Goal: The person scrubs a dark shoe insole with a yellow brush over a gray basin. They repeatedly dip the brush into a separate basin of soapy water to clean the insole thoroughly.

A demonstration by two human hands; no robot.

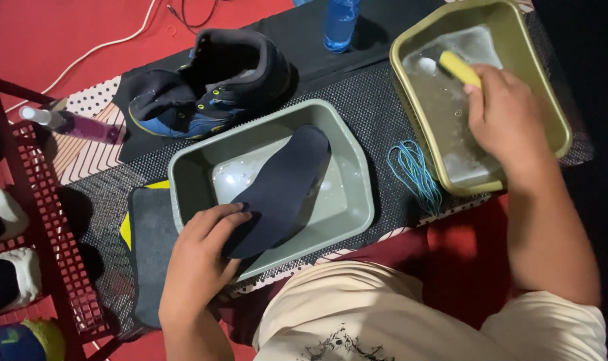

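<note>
1. Left hand [197, 264] is gripping the near end of a dark insole [280, 187], fingers curled over its edge.
2. Insole is lying tilted in the grey-green tub [357, 200], far end resting toward the tub's back wall; shallow water is showing in the tub bottom.
3. Right hand [508, 117] is clenching a yellow sponge [459, 67], holding it inside the olive tub [558, 127], over soapy water.
4. Blue-green laces [414, 170] are lying on the black mesh mat [371, 100] between the two tubs.
5. Dark high-top shoe [210, 83] with blue and yellow trim is sitting just behind the grey-green tub.
6. Grey cloth [150, 247] is lying left of that tub, beside the left hand.
7. Blue bottle [340, 23] is standing at the far edge; purple spray bottle [76, 125] is lying at the left.
8. Red rack [50, 220] is standing at far left, holding white shoes [3, 210].
</note>
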